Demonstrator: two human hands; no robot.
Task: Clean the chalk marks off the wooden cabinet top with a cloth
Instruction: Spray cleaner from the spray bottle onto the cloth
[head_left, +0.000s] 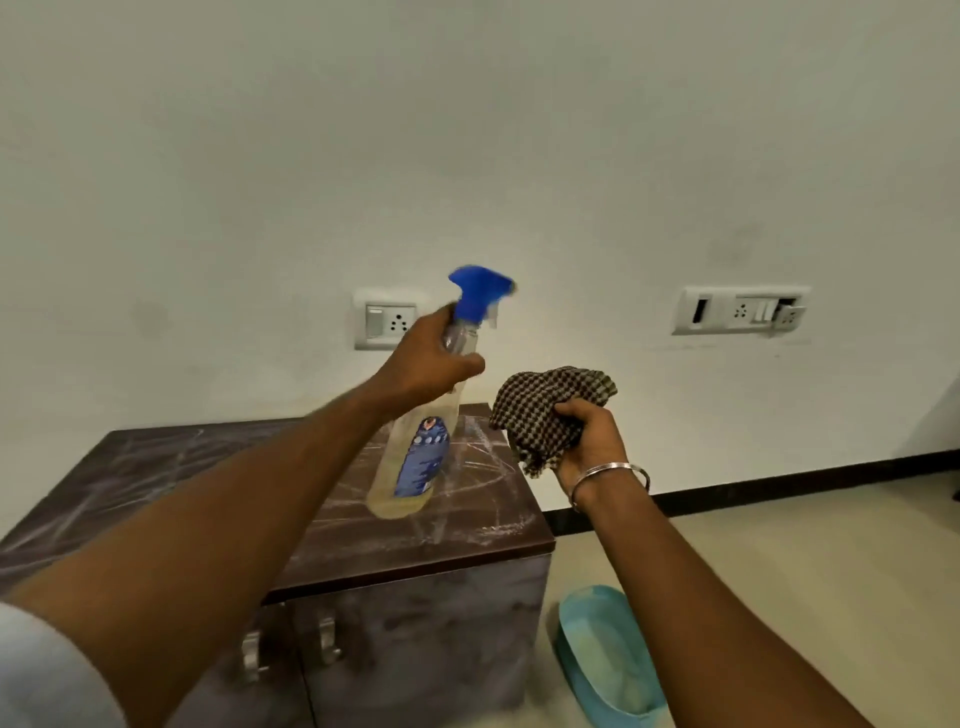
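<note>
A: Progress? Chalk marks (467, 467) are seen all over the cabinet top (156, 467), white streaks from the 9 o'clock end to the 3 o'clock edge. No wiped patch can be made out. Cleaning is judged as not yet begun.

B: Noted. Left hand (426, 358)?
A: Raised above the top, arm stretched toward 12 o'clock. Fingers are closed round the neck of a spray bottle (421, 441), just under its blue trigger head (478, 291). Bottle is tilted and blurred, clear of the surface; whether the trigger is being pressed cannot be told.

B: Right hand (587, 441)?
A: Held at 3 o'clock of the bottle, palm up, fingers curled shut on a bunched checked cloth (545, 410). Cloth is kept in the air over the cabinet's right end, not touching the wood.

B: Left to do?
A: Spraying, presumably, then all the wiping.
</note>
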